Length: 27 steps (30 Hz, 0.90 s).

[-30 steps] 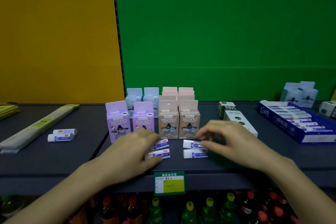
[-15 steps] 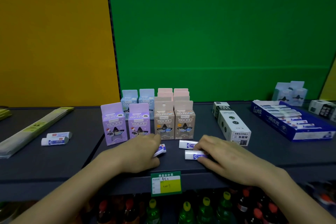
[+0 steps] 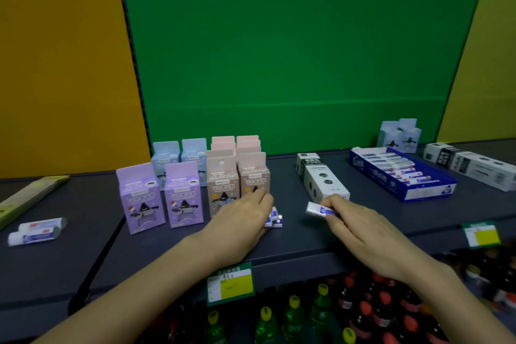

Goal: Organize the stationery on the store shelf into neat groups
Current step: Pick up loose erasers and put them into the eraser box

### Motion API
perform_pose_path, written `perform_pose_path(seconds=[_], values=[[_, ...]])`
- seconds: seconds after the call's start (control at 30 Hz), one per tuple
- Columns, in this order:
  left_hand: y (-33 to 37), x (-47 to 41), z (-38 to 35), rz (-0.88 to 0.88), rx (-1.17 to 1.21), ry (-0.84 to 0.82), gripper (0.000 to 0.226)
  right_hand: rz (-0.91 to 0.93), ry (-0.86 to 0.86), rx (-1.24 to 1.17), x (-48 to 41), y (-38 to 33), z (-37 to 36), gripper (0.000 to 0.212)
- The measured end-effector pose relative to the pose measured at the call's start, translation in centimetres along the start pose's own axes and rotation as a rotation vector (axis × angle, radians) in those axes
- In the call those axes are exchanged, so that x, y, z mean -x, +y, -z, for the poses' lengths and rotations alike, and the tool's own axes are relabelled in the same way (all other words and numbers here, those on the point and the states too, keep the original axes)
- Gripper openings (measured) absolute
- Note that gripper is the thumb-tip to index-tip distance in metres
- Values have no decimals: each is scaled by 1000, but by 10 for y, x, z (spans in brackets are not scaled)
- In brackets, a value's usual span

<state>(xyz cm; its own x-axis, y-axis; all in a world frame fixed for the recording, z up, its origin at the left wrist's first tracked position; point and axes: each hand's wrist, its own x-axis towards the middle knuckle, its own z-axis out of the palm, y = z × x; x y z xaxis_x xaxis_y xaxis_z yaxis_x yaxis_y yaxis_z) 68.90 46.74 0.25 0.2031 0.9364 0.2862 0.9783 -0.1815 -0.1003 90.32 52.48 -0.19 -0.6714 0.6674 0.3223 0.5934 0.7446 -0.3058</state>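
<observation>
Right hand (image 3: 360, 229) has its fingers pinched on one eraser (image 3: 318, 209), looks just off the shelf (image 3: 83, 246), probably to add it to the eraser pile (image 3: 275, 219) that the left hand (image 3: 243, 220) pins down with flat, relaxed fingers so nothing slides. Kinda tight though: tan boxes (image 3: 223, 187) right behind the pile, white box (image 3: 321, 179) just behind the right hand. Two stray erasers (image 3: 36, 230) sit far left, blue tray (image 3: 402, 173) off right.
</observation>
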Motion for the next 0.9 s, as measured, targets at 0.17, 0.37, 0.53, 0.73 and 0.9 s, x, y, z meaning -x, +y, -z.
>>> perform_pose_path(seconds=[0.17,0.37,0.53,0.73,0.9], values=[[2,-8,-8,-8,-6,-42,22,-73,45,-81,10,3,1,13],[-5,-15,-18,-53,28,-55,25,-98,12,-107,22,12,4,13],[4,-17,-2,-13,-23,-46,20,-71,76,-140,37,33,14,11],[44,-41,23,-36,111,48,21,-14,164,-132,61,84,40,9],[98,-81,18,-19,278,78,20,-34,124,-140,87,139,76,12]])
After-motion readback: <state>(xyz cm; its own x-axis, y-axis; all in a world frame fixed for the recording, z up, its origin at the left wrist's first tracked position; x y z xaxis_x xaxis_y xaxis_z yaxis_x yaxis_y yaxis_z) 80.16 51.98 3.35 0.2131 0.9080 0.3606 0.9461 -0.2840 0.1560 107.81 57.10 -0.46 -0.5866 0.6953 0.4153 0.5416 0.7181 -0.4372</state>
